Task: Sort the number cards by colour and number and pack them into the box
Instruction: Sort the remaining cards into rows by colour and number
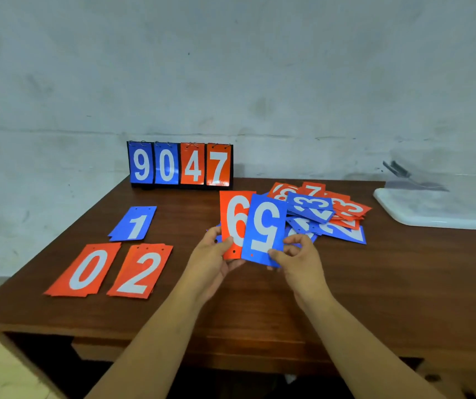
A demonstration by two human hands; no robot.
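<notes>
Frame centre: left hand (216, 256) clamps red 6 card (235, 223), right hand (297, 254) pinches blue 5 card (265, 228); I fan them apart, probably to read colours.

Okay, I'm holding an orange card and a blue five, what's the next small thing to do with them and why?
Probably set the blue 5 card from your right hand down beside the blue 1 pile, starting a new blue pile. The sorted piles show only blue 1, orange 0 and orange 2, so none matches it. The left hand keeps the orange card.
</notes>
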